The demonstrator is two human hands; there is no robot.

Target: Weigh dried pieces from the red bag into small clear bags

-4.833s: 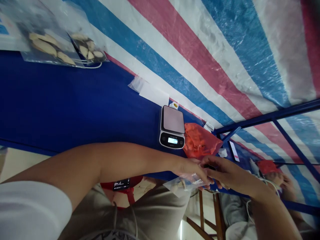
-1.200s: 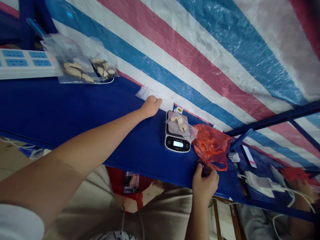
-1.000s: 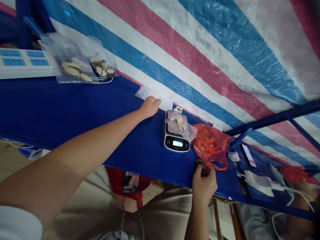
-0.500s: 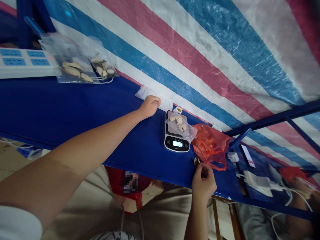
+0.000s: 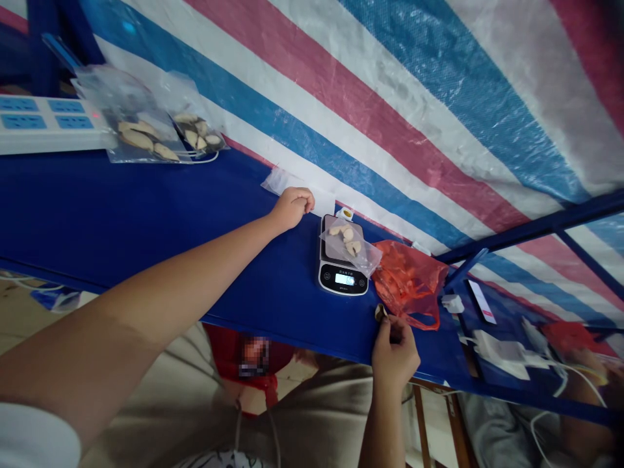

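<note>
My right hand (image 5: 396, 351) pinches a small pale, dark-edged slice (image 5: 381, 312) between thumb and fingers, above the front of the blue table. My left hand (image 5: 294, 208) is closed in a loose fist beside clear plastic bags (image 5: 279, 181) and a white sheet (image 5: 324, 202); whatever its fingers hold is hidden. Between the hands stands a digital kitchen scale (image 5: 343, 279), its display lit but the digits blurred. On its plate lies a clear plastic bag (image 5: 366, 259) with several pale slices (image 5: 348, 234) on or in it. A red plastic bag (image 5: 408, 279) sits right of the scale.
At the back left are clear bags of slices (image 5: 146, 140) beside a white power strip (image 5: 49, 140). A striped tarp (image 5: 312, 91) rises behind the table (image 5: 121, 214). To the right are a phone (image 5: 482, 301), white chargers and cables (image 5: 502, 351), and another person's hand (image 5: 589, 367).
The view has shifted slightly. My left fingers look a little more loosely curled; my right hand still holds the slice near the red bag.
</note>
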